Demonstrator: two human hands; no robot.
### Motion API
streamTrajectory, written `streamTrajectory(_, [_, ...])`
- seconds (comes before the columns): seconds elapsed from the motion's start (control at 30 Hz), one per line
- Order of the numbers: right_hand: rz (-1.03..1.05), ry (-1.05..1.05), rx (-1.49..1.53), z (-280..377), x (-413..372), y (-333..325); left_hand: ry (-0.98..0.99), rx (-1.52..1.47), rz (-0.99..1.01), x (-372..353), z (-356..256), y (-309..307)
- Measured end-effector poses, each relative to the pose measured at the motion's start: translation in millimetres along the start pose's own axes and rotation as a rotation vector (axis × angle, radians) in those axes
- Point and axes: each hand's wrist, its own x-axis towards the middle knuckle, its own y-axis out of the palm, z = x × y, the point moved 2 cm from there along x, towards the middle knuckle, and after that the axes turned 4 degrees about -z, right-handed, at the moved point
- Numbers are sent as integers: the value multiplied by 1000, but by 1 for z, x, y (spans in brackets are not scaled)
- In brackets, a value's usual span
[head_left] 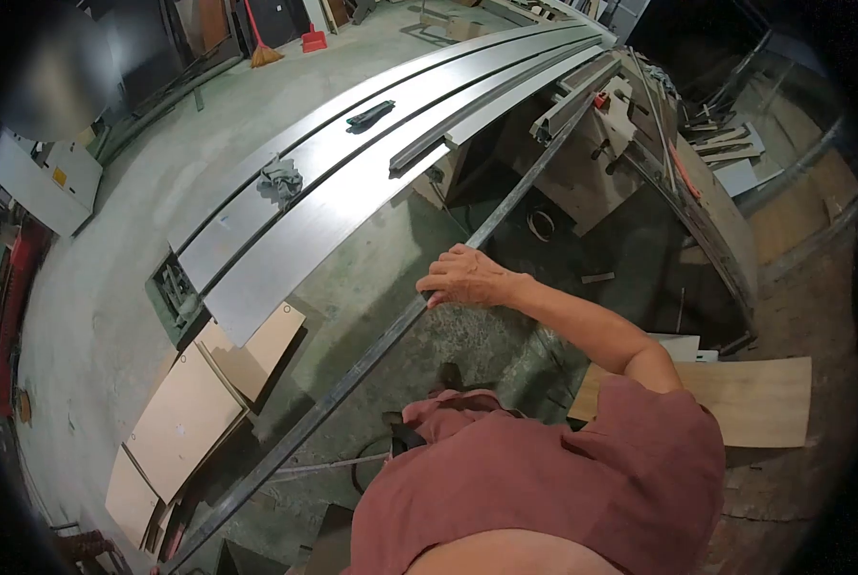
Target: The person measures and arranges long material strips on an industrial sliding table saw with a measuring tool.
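My right hand (471,277) has its fingers wrapped around a long grey metal bar (381,346). The bar slants across the view from the lower left to the upper right, where its far end lies near some metal channels (571,101) by a workbench. Beyond the bar, long shiny metal strips (295,251) lie side by side on a support. A crumpled grey cloth or glove (280,179) and a dark, narrow object (371,117) rest on the strips. A shorter metal channel (419,154) sits along their near edge. No part of my left hand shows.
Beige boards (184,422) lie at the lower left, under the bar's line. On the right are a wooden board (759,401) and a bench edge (702,240) with rods. A broom (264,55), a red dustpan (314,39) and a white cabinet (55,182) stand farther off.
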Motion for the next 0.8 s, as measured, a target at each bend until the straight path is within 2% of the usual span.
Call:
streamTrajectory(0.17, [91, 38, -18, 2, -2, 8, -12, -2, 28, 22, 4, 12])
streamTrajectory(0.33, [1, 47, 6, 15, -9, 12, -40, -5, 45, 50, 18, 15])
streamTrajectory(0.47, [11, 82, 13, 20, 4, 9, -41, -19, 72, 71, 19, 25])
streamTrajectory(0.8, [-52, 93, -90, -13, 29, 18, -9, -32, 147, 121, 7, 72])
